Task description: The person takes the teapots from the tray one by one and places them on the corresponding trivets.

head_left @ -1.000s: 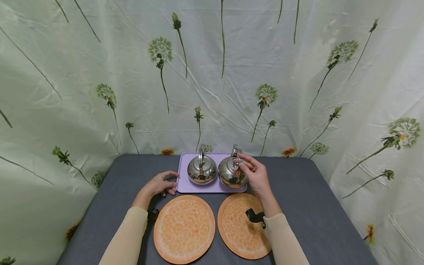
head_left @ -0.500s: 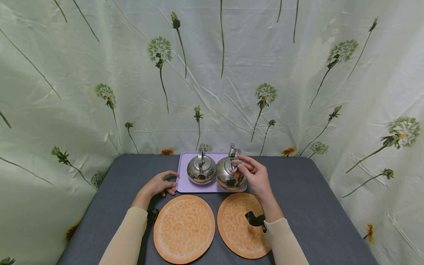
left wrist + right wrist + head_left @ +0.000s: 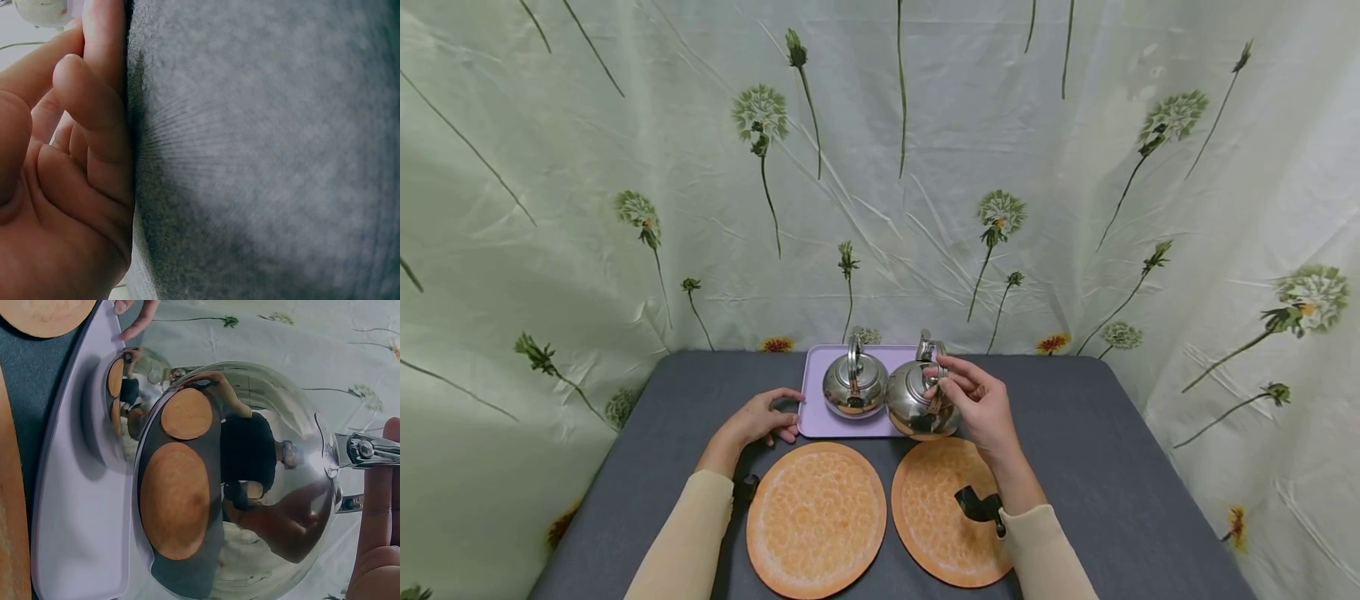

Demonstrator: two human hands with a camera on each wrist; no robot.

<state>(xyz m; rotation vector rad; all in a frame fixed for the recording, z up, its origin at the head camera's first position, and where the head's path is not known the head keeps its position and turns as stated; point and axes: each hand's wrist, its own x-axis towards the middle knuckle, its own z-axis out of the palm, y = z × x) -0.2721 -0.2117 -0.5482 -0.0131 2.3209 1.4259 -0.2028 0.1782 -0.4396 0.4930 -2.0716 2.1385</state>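
My right hand (image 3: 981, 404) grips the handle (image 3: 369, 451) of the right-hand steel kettle (image 3: 916, 408). That kettle is raised off the lilac tray (image 3: 816, 427), and its bottom overlaps the tray's front rim in the head view. A second steel kettle (image 3: 855, 392) stands upright on the tray to its left. My left hand (image 3: 760, 417) rests on the table at the tray's left edge, its fingertips touching the rim. In the left wrist view the fingers (image 3: 103, 125) are loosely bent; their contact with the tray is mostly out of sight.
Two round orange-patterned placemats, a left one (image 3: 817, 517) and a right one (image 3: 943, 517), lie in front of the tray on the dark grey tabletop (image 3: 1097, 467). A flower-printed curtain (image 3: 880, 208) hangs behind the table.
The right-hand kettle has shifted slightly left and toward me, coming up from the tray in my right hand. My left hand stays at the tray's edge.
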